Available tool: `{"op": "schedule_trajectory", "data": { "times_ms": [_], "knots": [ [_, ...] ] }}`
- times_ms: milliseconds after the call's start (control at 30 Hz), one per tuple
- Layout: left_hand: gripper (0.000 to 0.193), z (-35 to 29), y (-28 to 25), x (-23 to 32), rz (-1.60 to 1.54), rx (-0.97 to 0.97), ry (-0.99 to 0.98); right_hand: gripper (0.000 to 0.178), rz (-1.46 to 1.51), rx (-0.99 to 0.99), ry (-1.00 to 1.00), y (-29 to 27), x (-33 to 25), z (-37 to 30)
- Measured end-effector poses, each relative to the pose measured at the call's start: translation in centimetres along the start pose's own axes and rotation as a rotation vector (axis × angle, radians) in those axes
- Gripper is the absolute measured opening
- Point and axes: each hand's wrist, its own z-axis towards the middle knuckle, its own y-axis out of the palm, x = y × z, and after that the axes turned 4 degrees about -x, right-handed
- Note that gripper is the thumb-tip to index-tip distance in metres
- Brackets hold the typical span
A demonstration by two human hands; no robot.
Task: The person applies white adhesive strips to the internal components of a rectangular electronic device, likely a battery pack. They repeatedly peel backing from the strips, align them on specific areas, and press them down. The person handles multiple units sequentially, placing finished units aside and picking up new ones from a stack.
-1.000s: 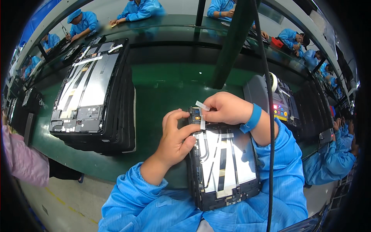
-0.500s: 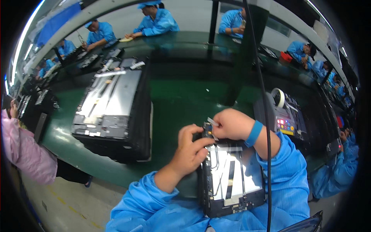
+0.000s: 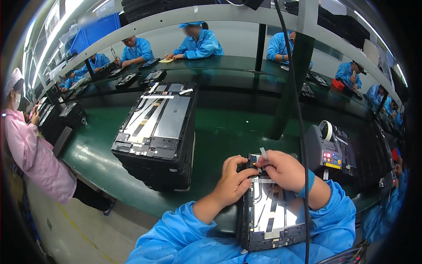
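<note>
An opened tablet housing (image 3: pixel 288 215), black-framed with bright silver panels and thin cables inside, lies in front of me at the table's near edge, its lower end close to my body. My left hand (image 3: pixel 229 182) is curled at its upper left corner, thumb and fingers gripping around a small board area. My right hand (image 3: pixel 285 170), with a blue band at the wrist, is closed in a pinch over the same corner. A pale strip (image 3: pixel 263 153), like tape, sticks up from its fingers. What lies directly under the fingertips is partly hidden.
Left of me rises a tall stack of similar opened tablets (image 3: pixel 151 132). A tape dispenser (image 3: pixel 323 147) with a white roll and lit buttons stands on the right. A black cable (image 3: pixel 295 97) hangs in front. Co-workers in blue sit across the green table (image 3: pixel 220 119); a person in pink (image 3: pixel 37 158) stands left.
My view has shifted, so the scene sits farther right and lower. Both hands stay at the tablet's upper corner; my right hand has turned slightly, the pale strip now pointing more upright.
</note>
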Motion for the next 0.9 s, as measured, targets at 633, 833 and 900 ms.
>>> {"op": "schedule_trajectory", "data": {
  "times_ms": [633,833,900],
  "knots": [
    [0.03,0.5,-0.7,1.7,0.22,0.1,0.086,0.06,-0.281,-0.112,-0.154,1.3,0.3,-3.9],
    [0.028,0.6,-1.4,2.6,0.256,-0.056,0.025,0.055,-0.136,-0.128,-0.115,0.8,0.5,-3.7],
    [0.027,0.9,-1.6,2.9,0.278,-0.081,0.029,0.053,-0.049,-0.132,-0.058,0.6,0.3,-3.7]
  ]
}}
